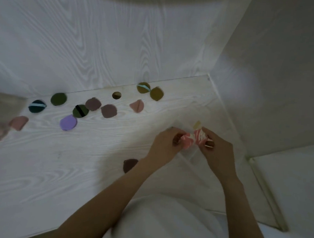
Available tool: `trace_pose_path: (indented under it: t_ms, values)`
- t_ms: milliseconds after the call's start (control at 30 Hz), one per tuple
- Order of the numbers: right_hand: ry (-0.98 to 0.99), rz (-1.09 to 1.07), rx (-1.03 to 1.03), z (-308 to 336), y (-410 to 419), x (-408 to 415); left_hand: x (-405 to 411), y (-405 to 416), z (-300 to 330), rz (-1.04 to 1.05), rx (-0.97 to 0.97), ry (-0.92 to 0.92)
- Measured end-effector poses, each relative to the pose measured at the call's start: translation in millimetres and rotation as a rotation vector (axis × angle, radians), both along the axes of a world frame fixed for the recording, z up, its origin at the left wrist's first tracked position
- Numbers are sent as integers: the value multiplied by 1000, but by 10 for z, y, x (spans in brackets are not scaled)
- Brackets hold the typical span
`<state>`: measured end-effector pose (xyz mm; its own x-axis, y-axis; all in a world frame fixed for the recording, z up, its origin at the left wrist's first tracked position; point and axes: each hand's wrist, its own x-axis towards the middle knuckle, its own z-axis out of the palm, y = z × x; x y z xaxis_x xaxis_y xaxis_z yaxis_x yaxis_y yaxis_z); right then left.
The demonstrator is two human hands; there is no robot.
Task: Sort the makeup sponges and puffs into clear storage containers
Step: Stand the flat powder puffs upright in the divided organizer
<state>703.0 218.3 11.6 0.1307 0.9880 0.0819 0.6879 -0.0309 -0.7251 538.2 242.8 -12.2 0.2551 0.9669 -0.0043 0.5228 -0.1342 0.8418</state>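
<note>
Both hands meet over the right part of the white table (57,168). My left hand (166,143) pinches a pink-and-white marbled sponge (187,141). My right hand (216,146) grips a second marbled sponge (199,137). Under them stands a clear container (189,120), hard to make out, with a pale yellow item (197,124) inside. Several puffs lie along the table's back: purple (68,122), olive with a black strap (80,111), dark teal with a light strap (37,106), mauve (108,111), pink (137,105), mustard (156,93).
A dark brown puff (129,165) lies beside my left forearm. A pink puff (18,122) sits at the far left, near blurred pink shapes at the frame edge. A white wood-grain wall (102,42) rises behind the table; a pale wall closes the right side.
</note>
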Motion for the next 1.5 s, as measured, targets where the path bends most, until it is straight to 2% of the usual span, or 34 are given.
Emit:
trace_pose_path:
  t_ms: [133,233,333,433,533,700,1000,1167,1333,1500]
  values:
    - [5,-103,-109,-76,-130,145,118,10,-99,-9,127,136]
    - [-32,-110,-114,-31,-145,172,176,37,-136,20,205,204]
    - [-85,-28,-173,29,-119,141,235,54,-155,-39,153,249]
    - [-235,70,-267,29,-97,42,259,95,-170,-66,97,261]
    - [-345,115,-299,-19,-46,-67,229,79,-193,-70,146,252]
    - [-353,243,-348,-57,62,-123,98,42,-226,-72,235,241]
    - [-477,348,-179,-73,216,-253,-194,66,-234,-36,215,265]
    - [-381,386,-176,-64,311,-294,-303,66,-252,-135,263,293]
    - [-483,460,-138,-17,392,-280,-383,32,-243,-230,295,318]
    - [-754,585,-65,-61,497,-410,-444,-16,-180,-126,281,225]
